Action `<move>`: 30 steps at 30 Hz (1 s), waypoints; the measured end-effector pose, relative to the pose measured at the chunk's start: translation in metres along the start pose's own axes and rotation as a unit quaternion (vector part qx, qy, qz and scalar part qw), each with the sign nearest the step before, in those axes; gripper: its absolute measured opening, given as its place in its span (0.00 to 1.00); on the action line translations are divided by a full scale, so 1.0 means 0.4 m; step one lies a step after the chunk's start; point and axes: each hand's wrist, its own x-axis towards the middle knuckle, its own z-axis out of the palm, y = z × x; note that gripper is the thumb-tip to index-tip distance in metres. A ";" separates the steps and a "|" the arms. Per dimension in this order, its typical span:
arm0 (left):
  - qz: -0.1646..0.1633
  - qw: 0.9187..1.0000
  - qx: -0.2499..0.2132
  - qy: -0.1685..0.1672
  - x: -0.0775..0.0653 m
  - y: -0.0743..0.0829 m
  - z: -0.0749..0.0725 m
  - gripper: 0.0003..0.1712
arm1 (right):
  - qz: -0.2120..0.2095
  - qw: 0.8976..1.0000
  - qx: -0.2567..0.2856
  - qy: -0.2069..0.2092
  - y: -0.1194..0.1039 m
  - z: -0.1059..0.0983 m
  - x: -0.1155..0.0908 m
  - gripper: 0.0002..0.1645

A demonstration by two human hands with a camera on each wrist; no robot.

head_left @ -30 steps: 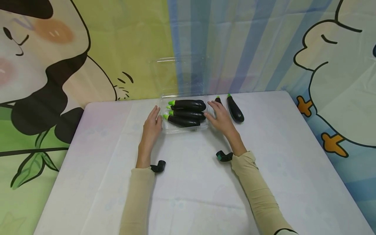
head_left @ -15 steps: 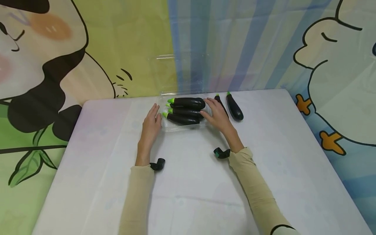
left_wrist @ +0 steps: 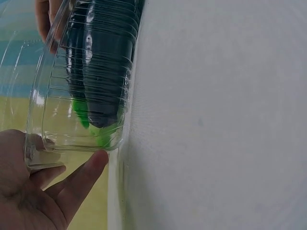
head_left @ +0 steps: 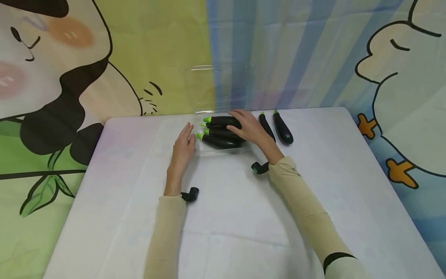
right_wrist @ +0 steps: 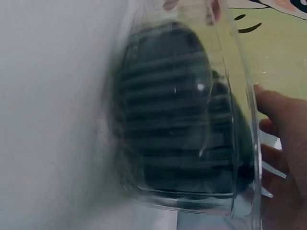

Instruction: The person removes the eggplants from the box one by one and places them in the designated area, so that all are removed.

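Several glossy black eggplants [head_left: 223,143] with green stems lie side by side in a clear plastic clamshell box [head_left: 216,153] at the table's back edge. My left hand [head_left: 184,147] rests against the box's left end; in the left wrist view its fingers are extended, with a fingertip [left_wrist: 100,157] at the lower corner. Over the eggplants' right ends is my right hand [head_left: 248,126], its fingers and thumb spread about the rearmost eggplant [head_left: 223,121]. The right wrist view is blurred and shows its fingers [right_wrist: 273,105] beyond the box rim.
Two more eggplants, a slim one [head_left: 266,126] and a thicker one [head_left: 283,128], lie on the white tabletop [head_left: 223,217] right of the box. The raised clear lid [head_left: 223,87] stands against the patterned backdrop [head_left: 296,50].
My right hand has moved left, from beside the box's right end to over the eggplants. My left hand stays at the left end. The view has shifted slightly.
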 end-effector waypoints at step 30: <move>0.003 1.000 -0.009 0.000 0.000 -0.003 -0.004 0.27 | 0.020 1.000 -0.005 -0.009 0.012 0.059 0.062 0.29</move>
